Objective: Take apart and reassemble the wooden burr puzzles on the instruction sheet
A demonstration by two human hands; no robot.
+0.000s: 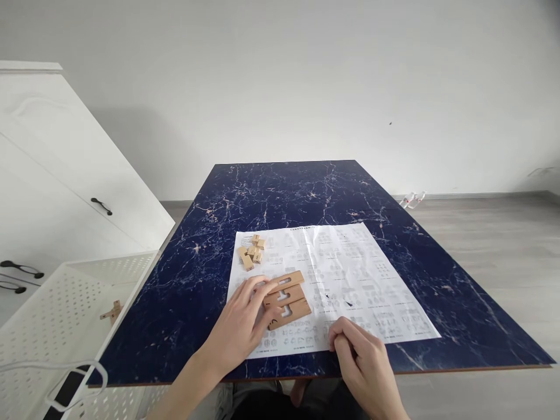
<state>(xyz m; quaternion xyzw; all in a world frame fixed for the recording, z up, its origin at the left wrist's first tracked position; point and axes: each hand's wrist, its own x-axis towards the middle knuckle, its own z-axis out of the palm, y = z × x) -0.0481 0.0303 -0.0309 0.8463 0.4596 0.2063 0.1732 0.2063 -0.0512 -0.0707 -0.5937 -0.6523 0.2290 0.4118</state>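
Three flat wooden boards with cut-out slots lie side by side on a large printed paper sheet. My left hand rests over their left ends, fingers spread. Its thumb touches the lowest board and its index finger reaches the upper ones. Dark marks show on the left part of the boards, partly covered by the hand. Above them, on the sheet's upper left, is a loose group of small wooden blocks. At the sheet's lower edge my right hand rests closed in a loose fist, with nothing showing in it.
The sheet is creased and lies on a dark blue marbled table. On the left stand a white cabinet and a white perforated basket holding a wooden piece and a white cable. Clear plastic objects are on the floor.
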